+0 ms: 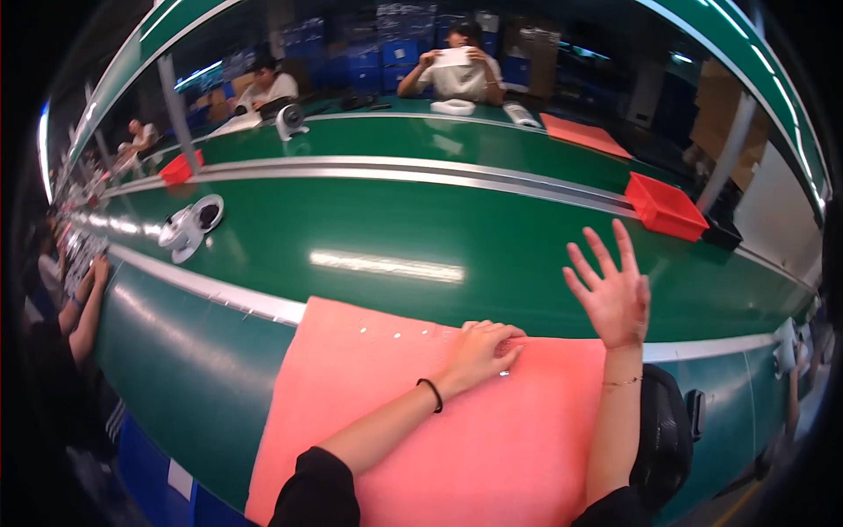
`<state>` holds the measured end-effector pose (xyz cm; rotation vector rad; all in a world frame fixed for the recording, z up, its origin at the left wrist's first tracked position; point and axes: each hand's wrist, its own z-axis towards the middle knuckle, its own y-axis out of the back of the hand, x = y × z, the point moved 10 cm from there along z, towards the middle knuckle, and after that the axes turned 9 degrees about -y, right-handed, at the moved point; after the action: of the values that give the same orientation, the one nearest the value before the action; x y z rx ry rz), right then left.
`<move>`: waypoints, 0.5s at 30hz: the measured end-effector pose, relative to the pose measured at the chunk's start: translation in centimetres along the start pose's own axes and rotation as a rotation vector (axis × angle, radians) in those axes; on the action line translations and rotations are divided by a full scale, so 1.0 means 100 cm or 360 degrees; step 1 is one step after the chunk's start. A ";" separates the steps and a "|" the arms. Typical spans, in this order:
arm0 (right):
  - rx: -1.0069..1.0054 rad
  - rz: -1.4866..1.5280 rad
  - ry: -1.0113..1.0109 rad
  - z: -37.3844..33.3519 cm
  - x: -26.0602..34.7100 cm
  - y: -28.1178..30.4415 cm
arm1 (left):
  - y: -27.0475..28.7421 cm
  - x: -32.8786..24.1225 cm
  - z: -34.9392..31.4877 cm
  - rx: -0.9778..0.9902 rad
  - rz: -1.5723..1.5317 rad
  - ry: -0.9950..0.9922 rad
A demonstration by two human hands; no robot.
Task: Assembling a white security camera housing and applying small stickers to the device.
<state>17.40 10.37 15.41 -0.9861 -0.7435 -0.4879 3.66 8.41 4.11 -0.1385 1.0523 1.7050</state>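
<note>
A pink foam mat (395, 448) covers the bench in front of me. My left hand (479, 356) lies on it near its far edge, fingers slightly bent, thumb apart, and nothing visible in the grasp. Just below the thumb sits a tiny pale, shiny piece (504, 374). Several small white bits (397, 335) lie in a row along the mat's far left edge. Raised over the far right corner of the mat, my right hand (617, 299) is spread wide and holds nothing.
Beyond the mat runs a green conveyor belt (369, 224) with white round-headed devices (189, 227) at left. A red bin (663, 206) stands at its far right, another red bin (182, 167) at far left. A co-worker (464, 75) opposite holds a white piece; others sit leftward.
</note>
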 end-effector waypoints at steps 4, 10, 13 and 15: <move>-0.0006 -0.0022 0.0080 -0.014 0.021 0.001 | -0.015 -0.014 0.007 0.0166 -0.0022 -0.0054; 0.0020 -0.0041 0.0134 -0.014 0.018 0.006 | 0.005 -0.032 0.000 -0.0013 -0.0023 -0.0271; 0.0032 0.0078 0.0189 -0.011 0.019 0.008 | -0.021 -0.028 -0.009 0.0312 0.0050 -0.0306; -0.0234 0.0057 0.0253 -0.013 0.026 0.030 | -0.034 -0.022 -0.012 0.0485 0.0038 -0.0198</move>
<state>21.56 10.60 15.17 -1.0823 -0.5523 -0.5891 6.89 6.12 2.68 0.1737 1.2086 1.5324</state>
